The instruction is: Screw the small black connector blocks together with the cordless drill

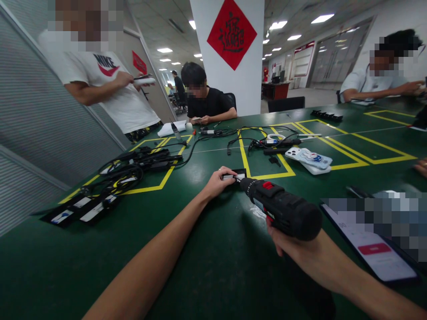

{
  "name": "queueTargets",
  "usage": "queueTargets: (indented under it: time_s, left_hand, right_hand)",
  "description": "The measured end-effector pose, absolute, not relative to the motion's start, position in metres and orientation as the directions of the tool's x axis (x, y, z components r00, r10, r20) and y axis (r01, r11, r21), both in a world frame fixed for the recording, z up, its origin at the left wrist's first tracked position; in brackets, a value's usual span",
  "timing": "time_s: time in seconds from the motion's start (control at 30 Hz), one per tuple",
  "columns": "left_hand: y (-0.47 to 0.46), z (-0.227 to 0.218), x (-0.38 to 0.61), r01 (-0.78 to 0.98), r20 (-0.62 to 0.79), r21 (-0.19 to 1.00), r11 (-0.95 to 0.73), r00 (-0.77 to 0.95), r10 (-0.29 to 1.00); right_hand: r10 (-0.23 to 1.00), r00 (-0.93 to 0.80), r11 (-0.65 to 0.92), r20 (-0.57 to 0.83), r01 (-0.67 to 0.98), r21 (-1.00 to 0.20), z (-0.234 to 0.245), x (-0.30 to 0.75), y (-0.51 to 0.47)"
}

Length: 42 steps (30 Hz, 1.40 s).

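My right hand (pixel 286 242) is wrapped around the grip of a black cordless drill (pixel 283 204) with red switches. Its chuck points left and away from me, and the bit reaches a small black piece with a pale face (pixel 240 174) on the table. Against that piece rests my left hand (pixel 218 181), thumb and fingers closed on its left end and partly covering it. What exactly the bit tip touches is too small to tell. A crumpled, shiny clear scrap (pixel 258 212) lies below the drill.
Tangled black cables and devices (pixel 133 171) lie left on the green table (pixel 100 262). Phones in pale cases (pixel 310 160), corded tools (pixel 276 142) and a black strip (pixel 327 116) lie beyond. A tablet (pixel 370 244) is at right. People are around the table.
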State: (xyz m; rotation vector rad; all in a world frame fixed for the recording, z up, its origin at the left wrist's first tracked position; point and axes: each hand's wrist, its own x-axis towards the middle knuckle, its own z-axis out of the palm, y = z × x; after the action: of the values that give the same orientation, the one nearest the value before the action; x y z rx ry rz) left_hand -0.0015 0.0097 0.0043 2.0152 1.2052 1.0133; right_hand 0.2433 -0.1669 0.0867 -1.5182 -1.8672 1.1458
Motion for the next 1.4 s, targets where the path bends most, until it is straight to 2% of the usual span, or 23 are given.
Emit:
queueTargets:
  time_s: [0.17,0.63,1.0,1.4]
  left_hand:
    - [0.0116,0.0025,-0.0017,0.438,0.335,0.778,-0.45,0.318,0.887]
    - [0.0115,0.0038,-0.0009,0.435,0.319,0.793,-0.428,0.302,0.898]
    - [0.012,0.0042,-0.0008,0.432,0.305,0.801,-0.415,0.303,0.903]
    - [0.0119,0.0038,-0.0021,0.432,0.31,0.797,-0.423,0.31,0.899]
  right_hand:
    - [0.953,-0.292,0.073,-0.085,0.493,-0.867,0.081,0.2438,-0.1671]
    - [0.959,-0.259,0.034,-0.115,0.509,-0.86,0.0811,0.2445,-0.1673]
    - [0.956,-0.28,0.047,-0.084,0.43,-0.902,0.0785,0.245,-0.1668]
    - [0.959,-0.254,0.047,-0.126,0.581,-0.813,0.0822,0.2436,-0.1665]
